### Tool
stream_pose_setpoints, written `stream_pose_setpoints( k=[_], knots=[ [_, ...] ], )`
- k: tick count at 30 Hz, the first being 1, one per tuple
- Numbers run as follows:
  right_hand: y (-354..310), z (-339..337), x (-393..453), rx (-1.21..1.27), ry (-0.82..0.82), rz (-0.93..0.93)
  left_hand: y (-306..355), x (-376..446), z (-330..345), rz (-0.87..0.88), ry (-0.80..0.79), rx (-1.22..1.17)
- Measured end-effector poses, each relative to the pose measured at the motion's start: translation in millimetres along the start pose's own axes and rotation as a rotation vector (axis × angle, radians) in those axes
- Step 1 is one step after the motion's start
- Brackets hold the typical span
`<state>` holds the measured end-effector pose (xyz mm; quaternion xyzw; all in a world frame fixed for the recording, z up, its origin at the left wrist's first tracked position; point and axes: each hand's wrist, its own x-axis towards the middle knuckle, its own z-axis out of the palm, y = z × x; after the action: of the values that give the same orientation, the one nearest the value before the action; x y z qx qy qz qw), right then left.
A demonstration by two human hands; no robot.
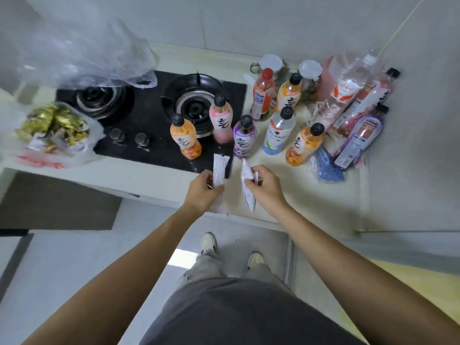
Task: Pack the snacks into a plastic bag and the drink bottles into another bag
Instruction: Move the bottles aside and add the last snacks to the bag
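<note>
My left hand (202, 192) grips a narrow white snack packet (219, 169) at the counter's front edge. My right hand (265, 189) holds a second white snack packet (247, 189) beside it. Several drink bottles stand upright behind them: an orange one (185, 136), a pink one (220, 118), a purple one (244, 136), a clear-white one (278, 131) and another orange one (305, 145). A white plastic bag (86, 148) at the far left holds gold-wrapped snacks (53, 124). More bottles lie inside a clear bag (358, 95) at the right.
A black gas stove (149, 115) with two burners fills the counter's left half. A loose clear plastic bag (99, 58) lies over the left burner. Jars (271, 63) stand at the back wall. A blue mesh item (324, 166) lies near the right bottles.
</note>
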<state>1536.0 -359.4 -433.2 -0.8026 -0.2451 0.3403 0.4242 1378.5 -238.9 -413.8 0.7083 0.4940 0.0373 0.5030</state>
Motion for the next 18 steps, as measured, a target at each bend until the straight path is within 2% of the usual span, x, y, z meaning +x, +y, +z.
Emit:
stream_pose_setpoints(
  k=[11, 14, 18],
  knots=[
    [-121.4, 137.4, -0.2, -0.075, -0.437, -0.215, -62.7, -60.3, -134.9, -0.157, 0.4, -0.218],
    [-160.2, 193.1, -1.7, -0.099, -0.498, -0.252, -90.4, -67.2, -181.0, -0.188, 0.474, -0.287],
    [-206.5, 275.8, 2.3, -0.094, -0.549, -0.204, -139.6, -66.1, -250.4, -0.227, 0.515, -0.37]
  ],
)
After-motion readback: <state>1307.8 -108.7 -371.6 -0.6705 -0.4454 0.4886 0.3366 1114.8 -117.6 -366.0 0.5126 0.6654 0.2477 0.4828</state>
